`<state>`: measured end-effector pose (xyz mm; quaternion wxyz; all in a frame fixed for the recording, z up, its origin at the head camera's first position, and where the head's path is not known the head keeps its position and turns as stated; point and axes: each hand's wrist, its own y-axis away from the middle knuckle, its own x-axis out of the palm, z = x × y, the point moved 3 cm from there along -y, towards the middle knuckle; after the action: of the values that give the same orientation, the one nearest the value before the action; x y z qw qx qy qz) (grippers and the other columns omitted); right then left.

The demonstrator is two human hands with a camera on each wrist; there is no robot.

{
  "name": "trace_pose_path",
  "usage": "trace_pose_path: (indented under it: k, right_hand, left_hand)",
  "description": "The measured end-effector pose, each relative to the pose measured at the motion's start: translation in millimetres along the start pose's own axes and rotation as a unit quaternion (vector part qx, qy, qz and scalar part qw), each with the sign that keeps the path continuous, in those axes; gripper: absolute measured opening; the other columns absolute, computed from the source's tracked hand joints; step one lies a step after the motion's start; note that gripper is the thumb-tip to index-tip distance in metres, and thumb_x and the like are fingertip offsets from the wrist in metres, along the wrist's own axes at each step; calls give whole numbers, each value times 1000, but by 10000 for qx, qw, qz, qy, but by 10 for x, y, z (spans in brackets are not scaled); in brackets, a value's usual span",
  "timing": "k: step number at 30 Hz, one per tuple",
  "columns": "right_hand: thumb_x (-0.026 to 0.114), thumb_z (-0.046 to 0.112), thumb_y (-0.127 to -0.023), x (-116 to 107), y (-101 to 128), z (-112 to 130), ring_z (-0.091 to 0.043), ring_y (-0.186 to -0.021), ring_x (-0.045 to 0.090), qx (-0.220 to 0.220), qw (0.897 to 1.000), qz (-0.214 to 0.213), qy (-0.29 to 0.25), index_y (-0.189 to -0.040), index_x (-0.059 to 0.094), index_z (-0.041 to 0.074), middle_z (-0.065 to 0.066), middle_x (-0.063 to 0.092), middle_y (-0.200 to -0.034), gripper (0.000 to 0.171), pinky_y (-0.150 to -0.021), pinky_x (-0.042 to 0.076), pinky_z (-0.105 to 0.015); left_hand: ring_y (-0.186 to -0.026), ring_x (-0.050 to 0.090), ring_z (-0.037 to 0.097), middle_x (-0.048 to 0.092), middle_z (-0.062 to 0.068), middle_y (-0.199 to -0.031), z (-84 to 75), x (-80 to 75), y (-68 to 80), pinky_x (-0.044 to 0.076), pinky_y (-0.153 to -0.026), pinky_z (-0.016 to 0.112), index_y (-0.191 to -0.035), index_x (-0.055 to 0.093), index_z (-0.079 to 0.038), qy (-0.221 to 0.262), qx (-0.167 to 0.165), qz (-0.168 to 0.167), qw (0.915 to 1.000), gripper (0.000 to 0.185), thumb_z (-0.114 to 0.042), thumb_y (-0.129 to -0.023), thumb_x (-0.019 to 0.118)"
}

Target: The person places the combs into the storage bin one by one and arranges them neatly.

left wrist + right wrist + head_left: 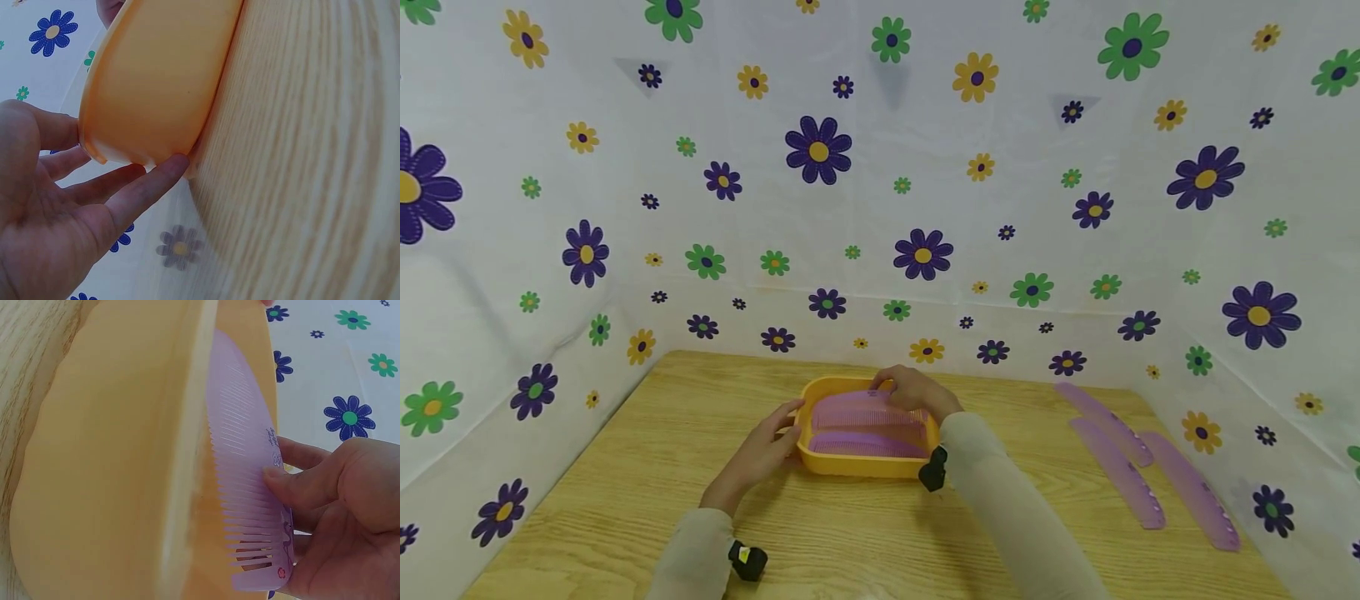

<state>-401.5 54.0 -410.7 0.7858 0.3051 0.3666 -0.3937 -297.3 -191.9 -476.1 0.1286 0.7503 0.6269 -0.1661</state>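
A yellow plastic tray (865, 467) with rounded corners stands on the table. Inside it lies a purple comb (865, 442) near the front wall. Behind that one, my right hand (917, 392) pinches another purple comb (240, 444) by its spine, thumb on the near face and fingers behind. This comb's teeth point toward the tray's front, partly inside the wall. At the tray's left end, my left hand (767, 446) holds the rim and end wall, its thumb and fingers (150, 187) spread around the corner.
Three more purple combs (1120, 475) lie slantwise on the wood-grain table (760, 533) at the right. Flower-printed white sheeting (880, 208) encloses the table at the back and both sides. Black wrist cameras (748, 561) sit at both cuffs.
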Motion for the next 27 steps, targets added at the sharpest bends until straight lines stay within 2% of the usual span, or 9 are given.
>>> trace_pose_path:
  k: [8,13,16,20,24,27]
  right_hand:
    - [58,-9,-91,8,-5,18,-28,-112,54,181,9998,69,-24,-125,74,17,-12,63,-134,46,-106,54,-47]
    - [61,-6,-93,11,-17,-3,-27,-110,56,363,9993,27,1,-123,75,19,-11,64,-131,42,-105,55,-45]
    - [63,-5,-93,12,-25,-11,-25,-104,57,400,9992,34,39,-121,75,20,-10,65,-127,40,-95,58,-39]
    - [64,-4,-93,10,-32,-15,-24,-98,57,486,9988,73,9,-120,76,21,-9,66,-120,39,-79,55,-30]
    - [64,-3,-94,26,-53,-36,-23,-97,56,578,9983,98,47,-119,76,23,-7,65,-117,37,-80,52,-30]
    - [65,-1,-94,50,-66,-57,-23,-98,56,642,9978,98,137,-119,76,23,-6,65,-116,36,-86,53,-35]
  left_hand:
    - [-134,55,49,42,33,-156,-5,-1,-6,62,-97,47,-161,30,-8,-30,38,20,10000,51,-16,-112,42]
    - [-135,55,49,41,32,-157,-9,2,-11,62,-96,47,-161,30,-9,64,30,43,10000,51,-16,-112,42]
    - [-135,55,49,41,33,-156,-12,4,-14,62,-95,47,-161,30,-9,115,36,51,9999,51,-17,-112,42]
    - [-136,54,48,41,32,-157,-14,3,-14,62,-96,47,-161,30,-10,117,-14,31,9999,51,-17,-112,42]
    - [-137,53,49,40,32,-158,7,3,-20,61,-97,47,-162,30,-9,113,-23,35,9999,51,-16,-112,42]
    - [-136,53,50,40,33,-157,24,5,-21,62,-96,47,-161,29,-7,134,29,45,9999,51,-15,-112,41]
